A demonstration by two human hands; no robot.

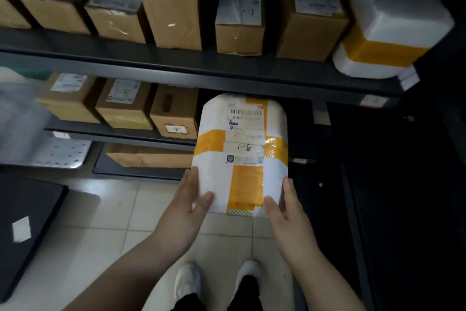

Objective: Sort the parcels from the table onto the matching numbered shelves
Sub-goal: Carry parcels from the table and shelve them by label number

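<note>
**ITEM:** foam parcel (242, 149), white w/ yellow tape, hand-marked 1-8.

**LOC:** We hold it off the floor in front of the middle shelf (121, 134). Its far end is tucked below the upper shelf (201, 71), just right of a brown box (174, 114). Can't tell if the far end rests on the board.

**HANDS:** Left hand (187, 207) and right hand (287, 207) each pinch a near corner, thumb on top, fingers along the side.

**MATCH:** A carton marked 1-8 (123, 104) sits on the same shelf, so the level looks right.

**RISKS (our judgement):**
- Grip is at one end only, so the far end could dip and the slick tape could slide through our thumbs.
- The far end may catch the upper shelf lip.
- A skewed push could shove the brown box.
- The dark gap on the right hides the shelf's extent, so the parcel could overhang and tip.
</note>
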